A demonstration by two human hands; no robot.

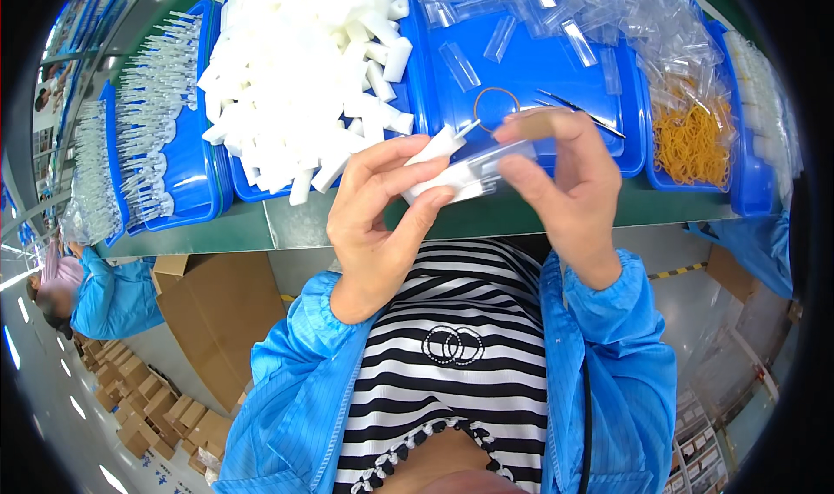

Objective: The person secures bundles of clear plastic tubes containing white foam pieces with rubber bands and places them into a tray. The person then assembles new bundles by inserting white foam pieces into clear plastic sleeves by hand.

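Note:
My left hand (382, 220) is closed around two white pieces held side by side. The upper white piece (436, 146) has a thin pale tip sticking out toward the upper right. A clear plastic sleeve (491, 165) extends rightward from the lower white piece (452, 181). My right hand (575, 190) has its thumb and forefinger on either side of the sleeve's right end, with some motion blur there. Just beyond the fingers shows a thin brownish loop (497, 91), like a rubber band; whether a finger touches it is unclear.
White foam-like pieces (287, 68) heap in a blue tray at far left. Clear sleeves (578, 42) and dark tweezers (580, 112) lie in the middle tray (539, 86). Yellow rubber bands (693, 142) fill a right bin. Left trays hold white-tipped parts (156, 103). A cardboard box (217, 320) stands below.

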